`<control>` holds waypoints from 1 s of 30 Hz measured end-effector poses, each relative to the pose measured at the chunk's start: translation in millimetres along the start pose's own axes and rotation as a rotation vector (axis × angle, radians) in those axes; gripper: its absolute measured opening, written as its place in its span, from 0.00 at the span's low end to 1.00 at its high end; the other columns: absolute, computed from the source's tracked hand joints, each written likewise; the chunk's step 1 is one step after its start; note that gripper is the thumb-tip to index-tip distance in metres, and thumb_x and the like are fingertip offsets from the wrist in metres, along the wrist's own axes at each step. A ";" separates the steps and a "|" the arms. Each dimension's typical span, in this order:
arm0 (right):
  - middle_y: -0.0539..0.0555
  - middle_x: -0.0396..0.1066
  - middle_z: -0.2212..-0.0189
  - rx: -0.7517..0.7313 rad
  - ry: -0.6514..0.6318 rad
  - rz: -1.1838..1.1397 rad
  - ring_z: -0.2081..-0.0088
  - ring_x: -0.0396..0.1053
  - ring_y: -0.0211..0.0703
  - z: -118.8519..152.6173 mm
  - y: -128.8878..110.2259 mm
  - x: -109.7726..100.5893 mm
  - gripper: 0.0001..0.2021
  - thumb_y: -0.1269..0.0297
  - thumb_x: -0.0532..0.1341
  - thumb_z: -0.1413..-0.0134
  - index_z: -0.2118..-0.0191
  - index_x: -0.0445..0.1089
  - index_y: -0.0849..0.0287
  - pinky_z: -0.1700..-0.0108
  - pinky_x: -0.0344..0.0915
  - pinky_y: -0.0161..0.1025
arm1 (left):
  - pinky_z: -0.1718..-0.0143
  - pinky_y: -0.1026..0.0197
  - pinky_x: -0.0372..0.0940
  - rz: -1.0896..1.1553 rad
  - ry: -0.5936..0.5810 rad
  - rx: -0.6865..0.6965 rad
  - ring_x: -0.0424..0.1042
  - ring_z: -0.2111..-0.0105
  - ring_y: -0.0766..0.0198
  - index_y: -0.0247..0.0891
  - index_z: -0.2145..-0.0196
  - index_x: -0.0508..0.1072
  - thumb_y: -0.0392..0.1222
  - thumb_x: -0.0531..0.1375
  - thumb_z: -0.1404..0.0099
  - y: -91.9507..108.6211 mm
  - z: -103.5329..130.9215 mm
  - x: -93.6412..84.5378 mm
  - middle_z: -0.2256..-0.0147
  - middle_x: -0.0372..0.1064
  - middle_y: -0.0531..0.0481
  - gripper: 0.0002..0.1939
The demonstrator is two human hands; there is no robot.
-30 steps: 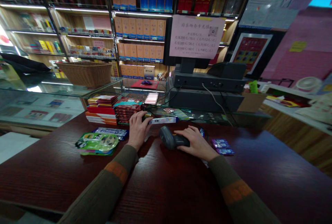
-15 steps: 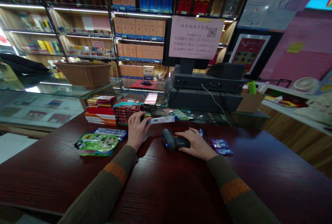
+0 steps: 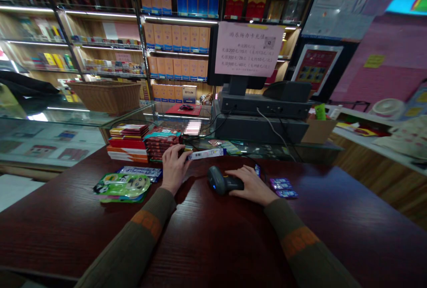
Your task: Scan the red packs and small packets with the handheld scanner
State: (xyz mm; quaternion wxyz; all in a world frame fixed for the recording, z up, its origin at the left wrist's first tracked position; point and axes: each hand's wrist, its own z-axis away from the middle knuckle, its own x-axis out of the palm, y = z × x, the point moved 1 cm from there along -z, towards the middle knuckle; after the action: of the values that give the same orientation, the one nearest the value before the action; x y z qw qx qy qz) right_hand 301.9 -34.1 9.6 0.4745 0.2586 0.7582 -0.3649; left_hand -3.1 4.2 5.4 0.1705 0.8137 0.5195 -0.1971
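My left hand (image 3: 174, 170) grips one end of a narrow white and blue packet (image 3: 207, 154), raised a little over the table. My right hand (image 3: 252, 184) is wrapped round the handle of a black barcode scanner (image 3: 220, 181), whose head points left and shows a small blue light. Left of my left hand lie green panda packs (image 3: 125, 185) and a blue packet (image 3: 144, 172). Behind it stand a stack of red and orange boxes (image 3: 127, 144) and a pile of dark red packets (image 3: 163, 144). Small purple packets (image 3: 283, 188) lie right of my right hand.
Beyond the dark wooden table (image 3: 207, 243) is a glass counter with a monitor stand and grey cash register base (image 3: 260, 123). A wicker basket (image 3: 106, 96) sits at the back left. A cardboard box (image 3: 318, 131) is at the back right.
The view has shifted slightly, so most things sit a little further left. My hands keep their holds on the packet and the scanner.
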 end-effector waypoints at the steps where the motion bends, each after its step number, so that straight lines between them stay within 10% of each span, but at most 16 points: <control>1: 0.56 0.75 0.53 0.005 -0.002 -0.006 0.49 0.70 0.53 0.0 -0.1 -0.6 0.31 0.49 0.70 0.50 0.41 0.68 0.49 0.36 0.50 0.58 | 0.42 0.44 0.58 0.001 0.001 -0.001 0.63 0.43 0.47 0.45 0.53 0.78 0.43 0.64 0.36 0.0 -0.1 0.0 0.47 0.69 0.42 0.12; 12: 0.56 0.76 0.53 0.073 0.119 -0.063 0.50 0.69 0.51 0.7 -1.7 -8.9 0.20 0.52 0.55 0.33 0.40 0.68 0.50 0.42 0.59 0.53 | 0.44 0.46 0.57 0.015 -0.010 -0.008 0.65 0.47 0.50 0.45 0.52 0.77 0.42 0.64 0.35 0.7 -0.3 -1.9 0.53 0.72 0.43 0.13; 20: 0.58 0.73 0.46 0.041 0.452 0.080 0.45 0.67 0.54 -19.7 4.0 -1.2 0.17 0.65 0.55 0.36 0.44 0.69 0.52 0.43 0.61 0.54 | 0.44 0.45 0.57 0.038 -0.016 0.000 0.67 0.49 0.50 0.46 0.50 0.77 0.44 0.62 0.33 1.2 -1.0 -2.6 0.55 0.75 0.44 0.14; 30: 0.58 0.68 0.40 -0.011 0.550 0.165 0.40 0.62 0.55 -31.1 0.6 -4.8 0.15 0.68 0.56 0.38 0.47 0.69 0.54 0.40 0.59 0.55 | 0.44 0.46 0.56 0.067 -0.019 0.019 0.68 0.50 0.52 0.46 0.50 0.77 0.44 0.64 0.34 4.7 -1.2 -5.1 0.55 0.75 0.45 0.14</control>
State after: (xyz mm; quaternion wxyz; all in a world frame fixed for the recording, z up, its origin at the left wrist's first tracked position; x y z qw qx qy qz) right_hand 287.9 -9.2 22.6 0.2807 0.4061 0.8368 -0.2369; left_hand -0.6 -1.0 9.3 0.1741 0.8303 0.4886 -0.2041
